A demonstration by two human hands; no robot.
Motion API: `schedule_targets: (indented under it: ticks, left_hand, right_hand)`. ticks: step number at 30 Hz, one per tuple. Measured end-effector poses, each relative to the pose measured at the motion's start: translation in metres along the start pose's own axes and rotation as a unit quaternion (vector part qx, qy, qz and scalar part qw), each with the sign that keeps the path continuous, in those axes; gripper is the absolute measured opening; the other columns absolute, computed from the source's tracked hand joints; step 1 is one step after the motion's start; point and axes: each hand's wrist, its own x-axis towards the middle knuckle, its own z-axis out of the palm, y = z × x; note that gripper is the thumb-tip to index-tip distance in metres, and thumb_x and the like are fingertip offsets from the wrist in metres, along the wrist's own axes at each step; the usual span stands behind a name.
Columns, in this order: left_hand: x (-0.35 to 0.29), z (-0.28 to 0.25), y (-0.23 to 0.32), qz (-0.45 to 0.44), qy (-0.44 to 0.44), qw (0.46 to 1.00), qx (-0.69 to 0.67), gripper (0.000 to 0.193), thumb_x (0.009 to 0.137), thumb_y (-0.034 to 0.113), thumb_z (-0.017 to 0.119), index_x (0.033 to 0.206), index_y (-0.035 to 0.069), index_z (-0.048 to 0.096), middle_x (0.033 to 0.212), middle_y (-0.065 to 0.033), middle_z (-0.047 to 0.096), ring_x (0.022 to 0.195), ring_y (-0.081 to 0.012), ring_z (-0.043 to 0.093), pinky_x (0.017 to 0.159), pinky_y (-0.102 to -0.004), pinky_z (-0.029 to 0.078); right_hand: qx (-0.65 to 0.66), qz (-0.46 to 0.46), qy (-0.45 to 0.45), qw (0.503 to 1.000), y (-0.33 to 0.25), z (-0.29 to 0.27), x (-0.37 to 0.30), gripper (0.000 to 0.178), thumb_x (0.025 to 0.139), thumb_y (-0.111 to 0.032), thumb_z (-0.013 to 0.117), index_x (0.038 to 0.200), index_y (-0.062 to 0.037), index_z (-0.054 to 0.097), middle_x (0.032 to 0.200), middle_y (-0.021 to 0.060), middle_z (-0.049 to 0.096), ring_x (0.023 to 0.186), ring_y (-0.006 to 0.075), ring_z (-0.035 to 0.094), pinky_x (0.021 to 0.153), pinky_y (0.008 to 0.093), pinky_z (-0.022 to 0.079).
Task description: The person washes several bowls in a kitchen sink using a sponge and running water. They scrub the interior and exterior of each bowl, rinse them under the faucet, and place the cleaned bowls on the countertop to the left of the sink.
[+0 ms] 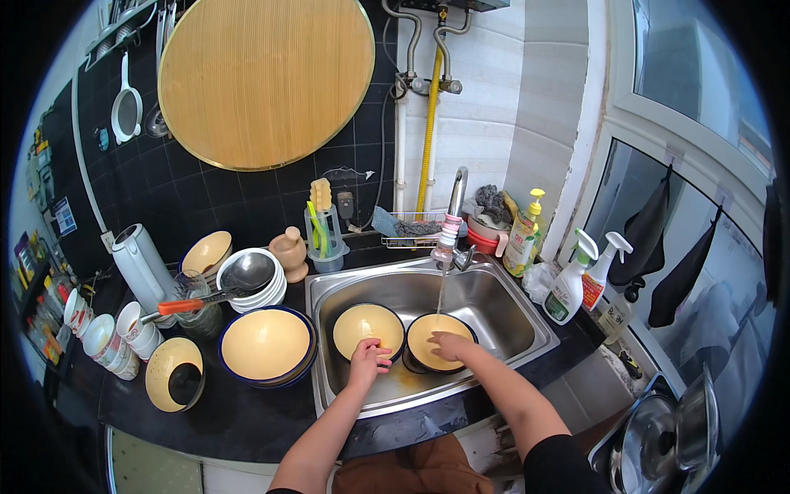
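Two cream bowls with dark rims sit side by side in the steel sink (502,309). My left hand (368,362) is over the near rim of the left bowl (362,325), fingers curled; what they hold, if anything, is hidden. Inside the right bowl (424,329), my right hand (450,347) reaches with fingers stretched out against its inner surface. Water runs from the tap (457,193) into this right bowl. Yellowish liquid lies on the sink bottom between and below the bowls.
Left of the sink stand stacked blue-rimmed bowls (267,346), white bowls (263,292) under a ladle (247,272), a cream bowl (169,366), cups (111,342) and a kettle (141,263). Spray bottles (568,288) and a soap bottle (520,239) line the right side.
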Motion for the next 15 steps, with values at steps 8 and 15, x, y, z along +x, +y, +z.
schedule_targets:
  ticks: [8, 15]
  left_hand:
    - [0.008, 0.005, 0.006, -0.082, -0.058, 0.982, 0.161, 0.020, 0.087, 0.012, 0.041, 0.103, 0.004, 0.050, 0.088, -0.0094, 0.062, 0.060, -0.0131, 0.057, 0.050, -0.0274, 0.048]
    - [0.036, 0.049, 0.001, -0.250, -0.107, 0.915, 0.298, 0.029, 0.087, 0.025, 0.049, 0.100, 0.000, 0.048, 0.080, -0.0121, 0.061, 0.054, -0.0181, 0.056, 0.047, -0.0350, 0.051]
  right_hand:
    - [-0.039, 0.178, -0.102, 0.978, 0.093, -0.036, -0.032, 0.022, 0.073, -0.018, 0.056, 0.092, -0.0181, 0.067, 0.098, 0.0083, 0.063, 0.091, 0.0255, 0.059, 0.080, 0.0352, 0.046]
    - [0.047, 0.234, -0.319, 0.917, 0.176, 0.068, -0.003, 0.030, 0.070, -0.027, 0.063, 0.098, -0.0154, 0.067, 0.106, 0.0090, 0.061, 0.098, 0.0238, 0.056, 0.083, 0.0376, 0.044]
